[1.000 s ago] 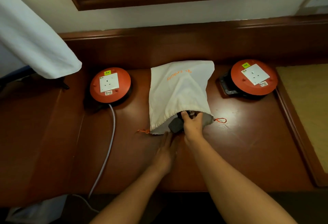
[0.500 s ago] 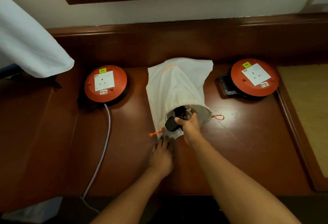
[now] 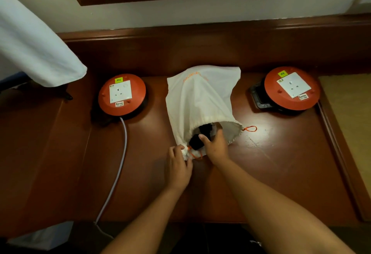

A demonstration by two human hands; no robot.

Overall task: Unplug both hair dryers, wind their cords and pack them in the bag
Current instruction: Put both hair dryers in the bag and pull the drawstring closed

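Note:
A white drawstring bag [image 3: 198, 101] with orange lettering lies in the middle of the wooden desk, its mouth facing me. A black hair dryer [image 3: 197, 140] pokes out of the mouth, most of it hidden inside. My right hand [image 3: 215, 147] grips the dryer at the bag's opening. My left hand [image 3: 178, 165] pinches the bag's near left rim by the orange drawstring [image 3: 195, 154]. A second loop of the drawstring lies on the desk at the right of the mouth.
Two orange cord reels with white sockets sit on the desk [image 3: 281, 163], one at the left [image 3: 121, 95] and one at the right [image 3: 291, 88]. A white cable [image 3: 118, 165] runs from the left reel off the front edge. White cloth [image 3: 34, 48] hangs at the upper left.
My left hand has come off the desk and taken hold of the bag's rim. The bag's mouth has lifted and opened wider, with my right hand still at the dryer.

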